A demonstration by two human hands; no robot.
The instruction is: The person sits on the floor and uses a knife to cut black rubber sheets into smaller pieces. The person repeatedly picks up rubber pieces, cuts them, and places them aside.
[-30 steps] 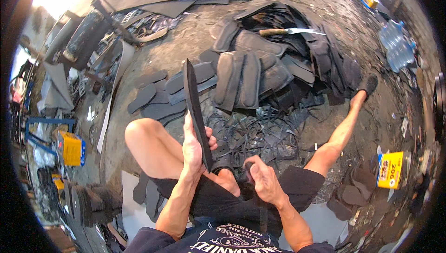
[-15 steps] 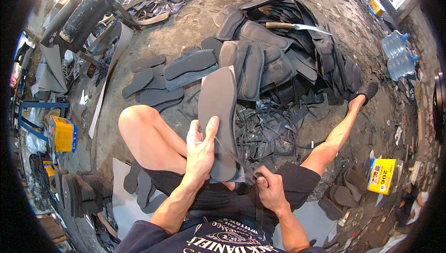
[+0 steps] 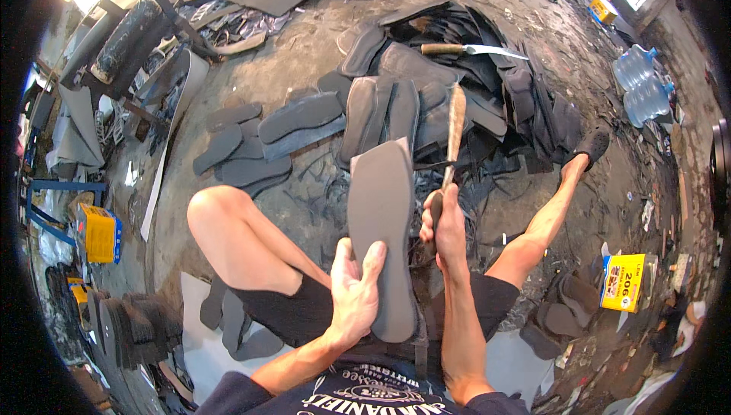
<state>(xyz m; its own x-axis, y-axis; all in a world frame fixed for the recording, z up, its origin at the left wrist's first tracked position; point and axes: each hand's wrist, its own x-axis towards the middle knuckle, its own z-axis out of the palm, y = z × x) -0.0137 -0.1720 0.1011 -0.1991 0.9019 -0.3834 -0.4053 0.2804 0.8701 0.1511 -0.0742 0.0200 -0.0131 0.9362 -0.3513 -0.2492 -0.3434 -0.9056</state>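
My left hand (image 3: 355,289) grips a grey shoe sole (image 3: 381,225) by its lower left edge, thumb lying on the flat face. The sole stands lengthwise over my lap, a paler sheet edge showing at its top. To its right, my right hand (image 3: 445,232) is closed around the dark handle of a knife. Its long brownish blade (image 3: 455,122) points up and away from me. A thin dark strip (image 3: 437,165) lies across or just behind the blade; I cannot tell which.
Ahead lies a heap of dark moulded soles (image 3: 381,114), with another knife (image 3: 476,49) on it. Cut soles (image 3: 244,160) lie to the left, stacked soles (image 3: 126,324) lower left. Yellow boxes (image 3: 624,284) and plastic bottles (image 3: 643,84) stand right.
My right hand has moved up and away from the sole's lower end, turning the knife blade upward. The sole has shifted slightly right and down with my left hand.
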